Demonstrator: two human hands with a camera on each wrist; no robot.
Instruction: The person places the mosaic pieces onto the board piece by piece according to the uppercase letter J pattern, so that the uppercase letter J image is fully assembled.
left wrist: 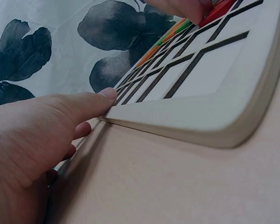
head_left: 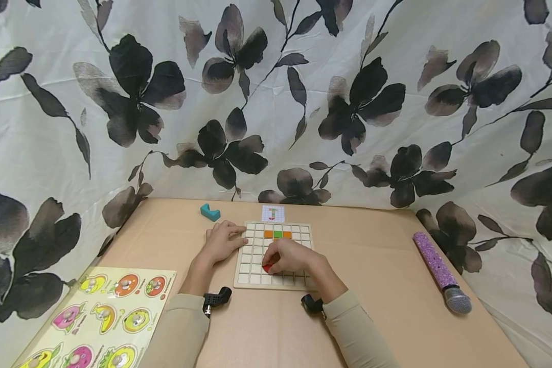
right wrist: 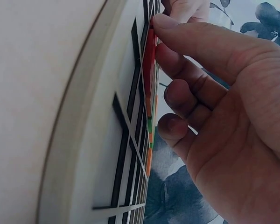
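A white grid board (head_left: 253,281) lies on the table before me, its square cells divided by dark lines. Two orange tiles (head_left: 287,234) with a green tile (head_left: 278,234) between them form a row in its upper part. My left hand (head_left: 222,242) rests at the board's left edge, fingers extended and thumb (left wrist: 107,93) on the rim. Over the lower middle of the grid, my right hand (head_left: 290,255) pinches a flat red piece (right wrist: 150,70) between thumb and index finger, close against the cells. Its other fingers curl loosely beside the board.
A small printed pattern card (head_left: 273,213) lies behind the board. To its left sits a teal angled block (head_left: 210,212). A fruit picture board (head_left: 161,276) occupies the left front, and a purple glitter microphone (head_left: 434,263) lies along the right edge. Floral cloth (head_left: 276,102) hangs behind.
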